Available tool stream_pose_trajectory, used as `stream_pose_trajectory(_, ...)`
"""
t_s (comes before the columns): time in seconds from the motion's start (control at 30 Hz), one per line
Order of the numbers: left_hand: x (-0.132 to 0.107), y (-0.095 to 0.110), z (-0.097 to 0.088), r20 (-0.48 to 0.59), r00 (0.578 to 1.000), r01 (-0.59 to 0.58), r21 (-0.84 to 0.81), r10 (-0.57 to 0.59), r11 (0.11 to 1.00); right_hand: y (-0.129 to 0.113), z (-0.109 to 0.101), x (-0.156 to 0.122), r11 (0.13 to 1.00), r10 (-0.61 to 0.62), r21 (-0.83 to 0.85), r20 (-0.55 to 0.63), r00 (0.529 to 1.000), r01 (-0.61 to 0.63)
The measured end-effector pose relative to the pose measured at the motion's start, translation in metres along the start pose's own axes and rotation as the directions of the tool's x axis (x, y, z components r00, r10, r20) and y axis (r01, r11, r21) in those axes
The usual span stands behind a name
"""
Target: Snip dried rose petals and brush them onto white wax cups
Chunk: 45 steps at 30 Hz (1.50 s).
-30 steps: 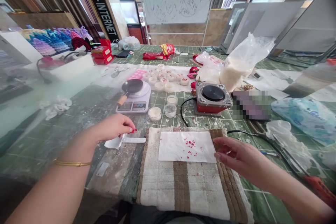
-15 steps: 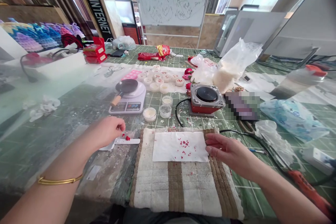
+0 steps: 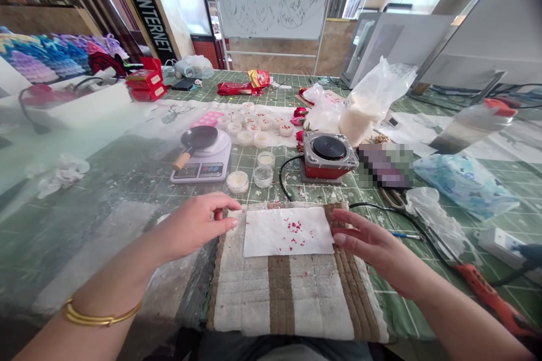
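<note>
A small white sheet of paper [image 3: 266,234] lies on a striped white-and-brown towel [image 3: 249,299]. Small red petal bits [image 3: 295,227] are scattered on the paper, mostly right of its middle. At the paper's left edge is my left hand [image 3: 203,223], thumb and forefinger apart with nothing seen between them. My right hand [image 3: 364,240] is by the right edge, fingers stretched out and holding nothing visible; whether its fingertips touch the paper I cannot tell. Beyond the towel stand small round containers with pale contents, one of them a tub [image 3: 237,182].
A small pan [image 3: 200,138] rests on a kitchen scale [image 3: 212,166]. Right of it stands a small hot plate [image 3: 329,149] with a black cable. Farther back are several filled tubs, roses [image 3: 298,115] and a bag of pale grains [image 3: 358,121]. An orange-handled tool [image 3: 483,287] lies at right.
My left hand has moved right, from the red pieces on a white strip to the paper's left edge, and its fingers have spread. My right hand stays by the paper's right edge.
</note>
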<state>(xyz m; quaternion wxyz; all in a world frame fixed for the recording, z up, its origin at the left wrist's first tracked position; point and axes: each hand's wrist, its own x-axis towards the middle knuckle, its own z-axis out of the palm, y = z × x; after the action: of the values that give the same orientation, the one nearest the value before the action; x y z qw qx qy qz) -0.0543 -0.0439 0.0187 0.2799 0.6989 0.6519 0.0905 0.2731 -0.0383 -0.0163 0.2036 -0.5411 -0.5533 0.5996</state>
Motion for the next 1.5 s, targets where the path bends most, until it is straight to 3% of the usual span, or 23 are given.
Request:
stream_pose_trajectory(0.13, 0.017, 0.011, 0.018, 0.05, 0.999, -0.016, 0.054, 0.013, 0.998, -0.007, 0.005, 0.004, 0.998, -0.025, 0.059, -0.043, 0.999, 0.027)
stream_pose_trajectory(0.3, 0.031, 0.002, 0.034, 0.041, 0.999, -0.012, 0.071, 0.009, 0.997, -0.014, 0.011, 0.012, 0.995, -0.029, 0.093, 0.014, 0.999, 0.028)
stream_pose_trajectory(0.43, 0.031, -0.003, 0.038, 0.056, 0.998, 0.011, 0.073, -0.015, 0.997, -0.01, 0.011, 0.016, 0.996, 0.0, 0.088, 0.05, 0.999, -0.005)
stream_pose_trajectory(0.63, 0.031, 0.001, 0.04, 0.031, 0.999, 0.009, 0.063, -0.011, 0.998, -0.004, 0.014, 0.023, 0.972, 0.097, 0.209, 0.035, 0.995, -0.102)
stream_pose_trajectory(0.83, 0.029, 0.006, 0.034, 0.025, 0.999, 0.035, 0.005, -0.035, 0.999, -0.004, 0.015, 0.034, 0.963, 0.067, 0.259, 0.047, 0.997, -0.077)
stream_pose_trajectory(0.97, 0.024, 0.004, 0.03, 0.135, 0.988, 0.107, -0.224, -0.078, 0.969, -0.01, 0.012, 0.036, 0.971, 0.037, 0.23, 0.118, 0.992, -0.064)
stream_pose_trajectory(1.07, 0.023, 0.001, 0.029, 0.213, 0.97, 0.205, -0.467, -0.115, 0.86, -0.016, 0.012, 0.037, 0.978, 0.022, 0.204, 0.153, 0.988, -0.053)
stream_pose_trajectory(1.23, 0.021, -0.004, 0.013, 0.218, 0.96, 0.272, -0.605, -0.173, 0.748, -0.03, 0.017, 0.047, 0.984, -0.013, 0.178, 0.157, 0.987, -0.016)
stream_pose_trajectory(1.5, 0.019, -0.02, -0.051, 0.024, 0.959, 0.232, -0.636, -0.282, 0.736, -0.084, 0.045, 0.088, 0.982, -0.145, 0.144, 0.152, 0.978, 0.123)
